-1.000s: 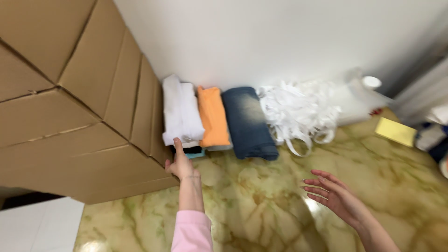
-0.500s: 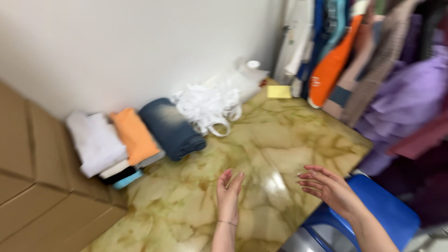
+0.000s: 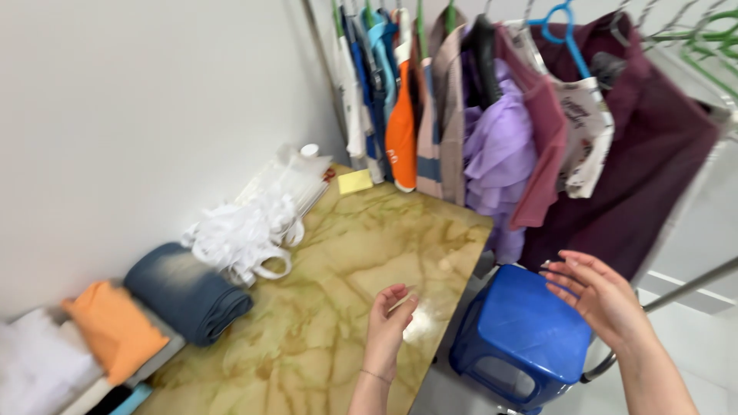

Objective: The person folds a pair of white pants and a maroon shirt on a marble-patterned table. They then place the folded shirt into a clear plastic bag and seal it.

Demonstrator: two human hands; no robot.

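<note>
My left hand [image 3: 388, 327] hovers empty over the marbled yellow tabletop [image 3: 361, 246], fingers loosely curled. Empty too, my right hand [image 3: 596, 296] is raised above a blue plastic stool [image 3: 519, 334] with its fingers spread. A rack of hanging clothes [image 3: 530, 115] fills the upper right, with a purple garment [image 3: 496, 154] and a maroon one [image 3: 653, 146] closest to my right hand. Along the wall on the left lie folded denim [image 3: 184, 292], a folded orange cloth [image 3: 115, 327] and a folded white cloth [image 3: 34, 365].
A heap of white hangers [image 3: 246, 230] and a clear plastic bag [image 3: 288, 180] lie against the white wall. A yellow pad [image 3: 355, 181] rests at the table's far corner. A metal rail [image 3: 684, 288] runs behind the stool.
The view has swung right, from the cardboard boxes and folded stack to the clothes rack. My left hand left the folded pile and now hangs over the tabletop; my right hand rose above the stool.
</note>
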